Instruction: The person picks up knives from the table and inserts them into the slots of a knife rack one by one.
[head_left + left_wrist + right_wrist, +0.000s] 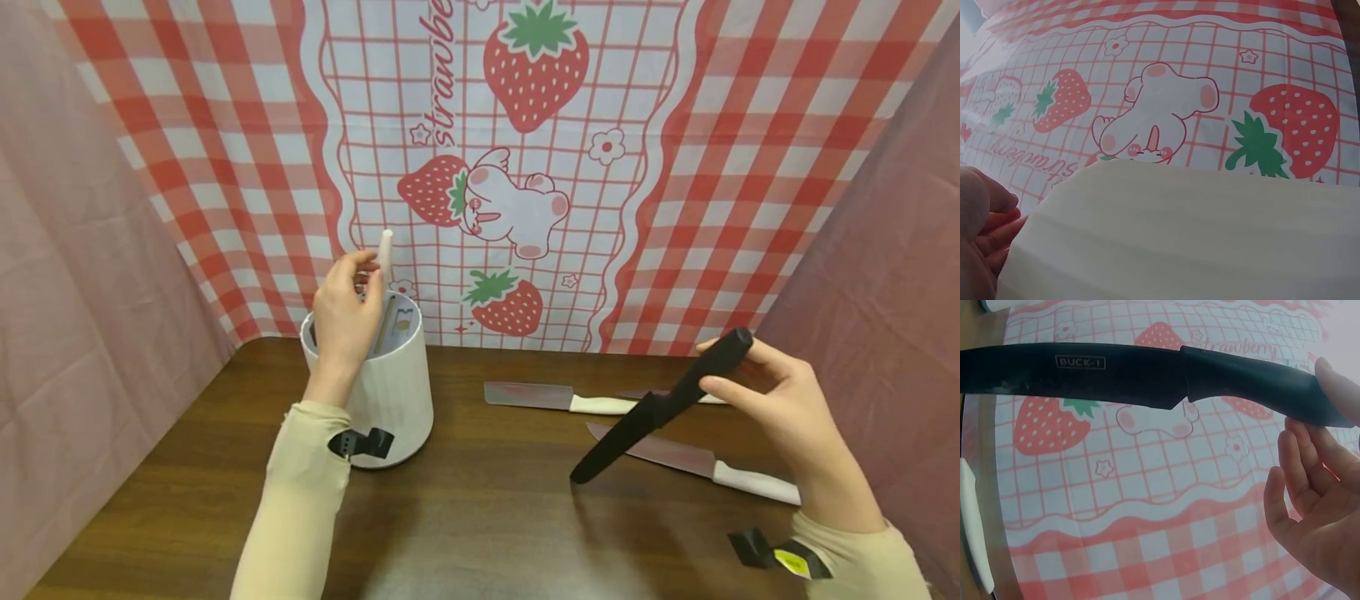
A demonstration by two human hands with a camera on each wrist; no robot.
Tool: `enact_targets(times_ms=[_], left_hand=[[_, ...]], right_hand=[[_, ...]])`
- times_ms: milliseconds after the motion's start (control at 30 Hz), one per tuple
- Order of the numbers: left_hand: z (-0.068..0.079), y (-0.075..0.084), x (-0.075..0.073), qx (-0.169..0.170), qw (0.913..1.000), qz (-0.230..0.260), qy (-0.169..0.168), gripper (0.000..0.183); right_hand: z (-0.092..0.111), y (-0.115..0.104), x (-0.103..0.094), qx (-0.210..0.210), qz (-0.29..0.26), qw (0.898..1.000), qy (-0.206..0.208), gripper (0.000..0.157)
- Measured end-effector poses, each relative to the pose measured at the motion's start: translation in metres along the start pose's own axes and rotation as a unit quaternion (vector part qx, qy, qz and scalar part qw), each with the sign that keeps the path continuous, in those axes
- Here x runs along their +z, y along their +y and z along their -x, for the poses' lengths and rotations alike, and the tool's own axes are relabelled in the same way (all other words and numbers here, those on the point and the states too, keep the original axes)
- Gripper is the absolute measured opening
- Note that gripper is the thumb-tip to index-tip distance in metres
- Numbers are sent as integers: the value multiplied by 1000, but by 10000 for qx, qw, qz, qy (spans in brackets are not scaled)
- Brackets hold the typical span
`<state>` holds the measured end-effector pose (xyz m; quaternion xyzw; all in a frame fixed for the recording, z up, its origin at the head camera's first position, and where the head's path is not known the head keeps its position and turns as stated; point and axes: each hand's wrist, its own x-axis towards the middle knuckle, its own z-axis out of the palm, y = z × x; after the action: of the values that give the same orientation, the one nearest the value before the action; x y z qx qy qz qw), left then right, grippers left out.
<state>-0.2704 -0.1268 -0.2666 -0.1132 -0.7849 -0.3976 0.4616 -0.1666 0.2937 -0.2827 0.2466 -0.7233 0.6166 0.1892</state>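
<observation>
At the right, my right hand (795,417) pinches the end of a black knife's (652,410) handle between thumb and fingertips. Its dark blade slants down to the left; I cannot tell whether the tip touches the table. Lettering shows on the blade in the right wrist view. My left hand (348,304) is over the rim of a white round knife block (393,400). Its thumb and fingertips are close beside an upright white handle (386,250) in the block; whether they grip it is unclear. The left wrist view shows only part of that hand (985,231).
A white-handled cleaver (528,396) and a white-handled knife (753,482) lie on the wooden table (480,533), behind the black knife. Another blade is partly hidden near the right hand. A strawberry-print cloth (517,208) hangs at the back, pink cloths at both sides.
</observation>
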Motion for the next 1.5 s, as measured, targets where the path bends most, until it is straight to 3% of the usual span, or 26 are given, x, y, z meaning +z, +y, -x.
enact_targets(times_ms=[433, 700, 900, 1067, 1500], left_hand=[[5, 4, 3, 36, 9997, 70, -224, 23], [12, 6, 6, 227, 9991, 143, -329, 21], [15, 10, 7, 240, 9988, 148, -395, 21], [17, 13, 8, 310, 9984, 125, -456, 20], [27, 22, 17, 553, 9967, 86, -596, 20]], right_hand=[[-16, -2, 21, -244, -10, 9993, -281, 32], [-27, -4, 36, -351, 805, 9960, -155, 31], [-34, -6, 45, -313, 1779, 9835, -128, 30], [-38, -6, 50, -221, 2030, 9789, -88, 28], [-47, -10, 68, -381, 1589, 9863, -209, 25]])
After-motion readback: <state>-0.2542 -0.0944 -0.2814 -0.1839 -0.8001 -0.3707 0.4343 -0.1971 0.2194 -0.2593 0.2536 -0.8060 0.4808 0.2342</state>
